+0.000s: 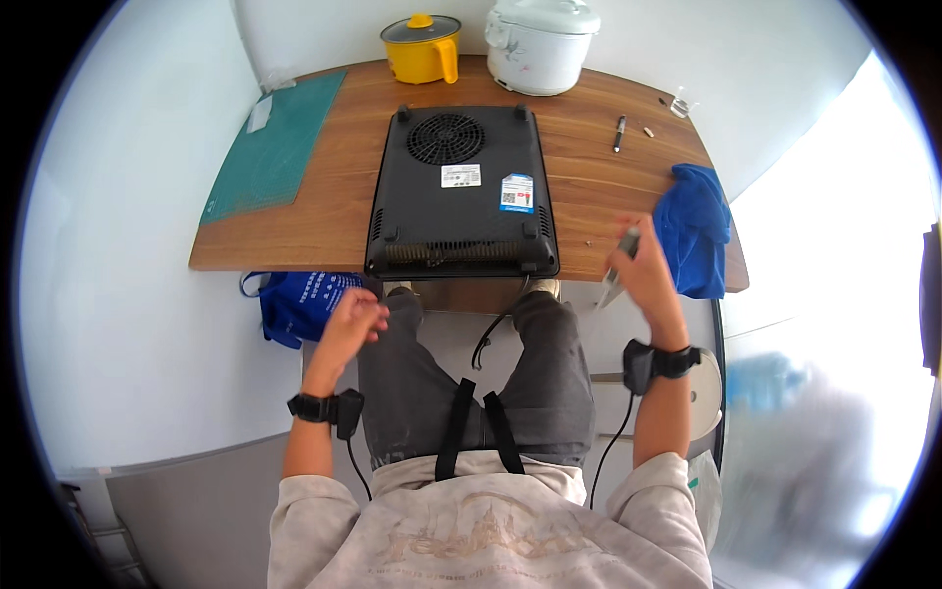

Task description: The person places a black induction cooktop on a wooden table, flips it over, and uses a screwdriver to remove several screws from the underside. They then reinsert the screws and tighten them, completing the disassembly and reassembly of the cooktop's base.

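A black induction cooker [456, 211] lies upside down on the table, its round fan grille at the far end and its vent slots near the front edge. White and blue-white stickers are on its underside. My right hand [643, 265] is closed around a slim grey tool [613, 280] with a narrow end pointing down and toward me, just off the table's front edge; its exact kind is unclear. My left hand [355, 322] hovers over my left thigh, below the cooker's near left corner. Its fingers are loosely bent and it holds nothing.
A yellow pot [422, 61] and a white rice cooker [542, 49] stand at the back. A green cutting mat [270, 147] lies left. On the right are a pen [619, 133], a small clear cup [683, 102] and blue cloth [693, 231]. A blue bag [304, 304] hangs below the table.
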Action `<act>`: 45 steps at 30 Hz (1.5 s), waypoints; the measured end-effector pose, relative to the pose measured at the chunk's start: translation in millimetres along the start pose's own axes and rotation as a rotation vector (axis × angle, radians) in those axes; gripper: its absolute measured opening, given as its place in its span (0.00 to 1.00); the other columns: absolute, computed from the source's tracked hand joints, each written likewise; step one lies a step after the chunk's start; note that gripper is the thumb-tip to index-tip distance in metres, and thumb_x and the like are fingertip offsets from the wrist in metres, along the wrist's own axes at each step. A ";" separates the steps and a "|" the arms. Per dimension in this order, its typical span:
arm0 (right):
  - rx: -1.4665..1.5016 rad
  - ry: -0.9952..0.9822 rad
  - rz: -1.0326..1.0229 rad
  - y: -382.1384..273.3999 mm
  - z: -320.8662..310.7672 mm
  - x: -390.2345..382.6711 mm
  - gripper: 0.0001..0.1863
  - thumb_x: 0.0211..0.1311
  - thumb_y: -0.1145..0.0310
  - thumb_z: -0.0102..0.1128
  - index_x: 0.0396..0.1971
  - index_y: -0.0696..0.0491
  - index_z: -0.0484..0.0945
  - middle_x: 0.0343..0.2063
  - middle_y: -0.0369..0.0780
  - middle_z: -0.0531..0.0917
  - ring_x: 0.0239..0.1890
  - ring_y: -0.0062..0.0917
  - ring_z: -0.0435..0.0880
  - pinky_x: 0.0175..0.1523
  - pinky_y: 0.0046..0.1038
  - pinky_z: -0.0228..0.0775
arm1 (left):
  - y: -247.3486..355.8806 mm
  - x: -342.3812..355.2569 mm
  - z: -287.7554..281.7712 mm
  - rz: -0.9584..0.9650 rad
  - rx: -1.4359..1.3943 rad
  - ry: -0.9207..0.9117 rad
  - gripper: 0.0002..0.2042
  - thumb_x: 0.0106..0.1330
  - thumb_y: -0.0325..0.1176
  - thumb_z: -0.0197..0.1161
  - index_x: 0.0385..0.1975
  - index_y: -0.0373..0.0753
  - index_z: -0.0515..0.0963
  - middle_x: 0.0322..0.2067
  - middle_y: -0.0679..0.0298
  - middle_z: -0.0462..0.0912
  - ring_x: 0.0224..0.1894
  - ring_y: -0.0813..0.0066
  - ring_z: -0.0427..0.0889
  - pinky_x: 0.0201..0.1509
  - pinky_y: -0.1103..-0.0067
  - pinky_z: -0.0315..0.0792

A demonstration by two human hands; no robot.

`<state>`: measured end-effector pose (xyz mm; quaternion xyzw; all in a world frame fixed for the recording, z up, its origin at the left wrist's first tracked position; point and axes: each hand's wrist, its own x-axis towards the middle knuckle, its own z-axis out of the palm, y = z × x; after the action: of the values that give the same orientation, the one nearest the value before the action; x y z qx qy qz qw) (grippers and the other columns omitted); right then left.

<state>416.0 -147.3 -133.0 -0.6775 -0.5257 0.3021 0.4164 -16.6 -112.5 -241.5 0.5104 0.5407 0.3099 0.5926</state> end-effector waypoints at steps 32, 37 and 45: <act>-0.659 0.337 -0.386 48.9 5.7 106.9 0.23 0.56 0.72 0.69 0.52 0.53 0.75 0.48 0.49 0.79 0.51 0.47 0.80 0.52 0.44 0.75 | 53.2 -26.2 103.2 0.147 0.427 -0.959 0.09 0.73 0.33 0.58 0.43 0.34 0.80 0.37 0.61 0.87 0.41 0.70 0.85 0.51 0.76 0.76; -0.548 0.094 -0.308 10.6 4.1 15.9 0.19 0.59 0.71 0.66 0.51 0.53 0.77 0.35 0.44 0.82 0.41 0.41 0.84 0.44 0.38 0.76 | 98.4 -45.8 82.4 0.056 0.301 -0.869 0.10 0.75 0.34 0.58 0.40 0.32 0.80 0.35 0.61 0.86 0.38 0.75 0.84 0.48 0.79 0.76; -0.118 -0.873 -0.299 -10.4 97.9 -114.0 0.29 0.60 0.56 0.69 0.59 0.50 0.74 0.38 0.43 0.83 0.33 0.34 0.86 0.40 0.34 0.77 | 140.1 -45.0 97.9 0.108 -0.157 -0.712 0.19 0.80 0.46 0.50 0.45 0.32 0.76 0.24 0.67 0.76 0.26 0.80 0.75 0.34 0.82 0.73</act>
<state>298.1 -232.0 -173.1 -0.4264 -0.7600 0.4651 0.1560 92.9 -140.0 -105.5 0.5672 0.2474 0.1842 0.7636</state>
